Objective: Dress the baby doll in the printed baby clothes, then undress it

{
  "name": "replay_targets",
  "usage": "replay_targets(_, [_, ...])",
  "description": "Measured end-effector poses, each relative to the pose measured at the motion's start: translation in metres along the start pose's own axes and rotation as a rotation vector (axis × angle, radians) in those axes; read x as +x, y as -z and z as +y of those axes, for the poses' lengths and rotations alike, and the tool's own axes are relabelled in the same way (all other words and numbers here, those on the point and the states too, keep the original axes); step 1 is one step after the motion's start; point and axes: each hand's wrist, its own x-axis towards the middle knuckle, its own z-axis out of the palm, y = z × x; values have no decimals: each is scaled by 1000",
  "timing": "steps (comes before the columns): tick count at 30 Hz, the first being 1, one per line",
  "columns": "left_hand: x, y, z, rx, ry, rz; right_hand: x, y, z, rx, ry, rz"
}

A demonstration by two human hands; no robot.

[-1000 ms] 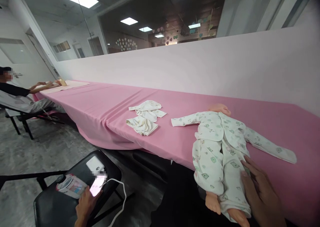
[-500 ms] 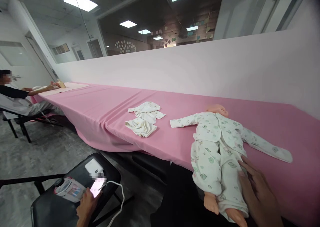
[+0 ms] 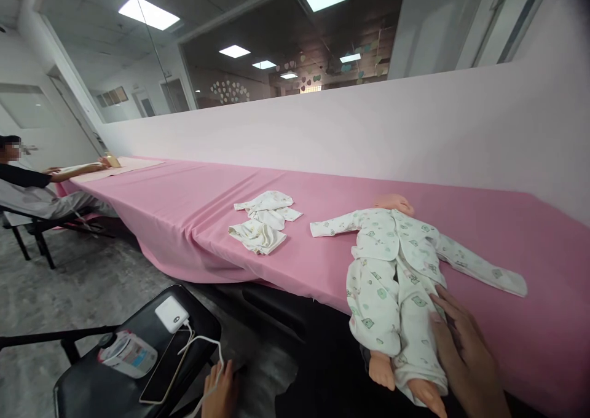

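A baby doll lies on its back at the table's near edge, dressed in a white printed long-sleeved top and trousers; its feet stick out of the trouser legs. My right hand rests against the trouser leg on the right, its fingers extended and apart. Low in the picture, my left hand is beside the chair seat with its fingers stretched out. A white charging cable runs across that hand. Dark-screened, the smartphone lies on the black chair beside a white power bank.
A second set of white baby clothes lies loosely folded on the pink-covered table. On the chair stands a capped plastic bottle. A seated person reaches over the table's far left end. A wall with windows runs along the back.
My left hand has let go of the smartphone and moved right, off the chair seat. The phone's screen has gone dark. My right hand stays by the doll's leg.
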Motion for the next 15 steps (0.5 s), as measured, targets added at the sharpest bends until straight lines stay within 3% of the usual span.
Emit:
replay_targets(3, [8,9,36,-125,-103,33,0,-1,1,4,3,-6])
replay_targets(5, [17,32,64,-214,-153,95,0,-1,2,14,13,-7])
replay_targets(12, [29,168,165,-684,-570,290,3,0,3,47,-5,-40])
replay_targets(15, [35,208,199,-795,-719,388,6,4,7,55,-34,-77])
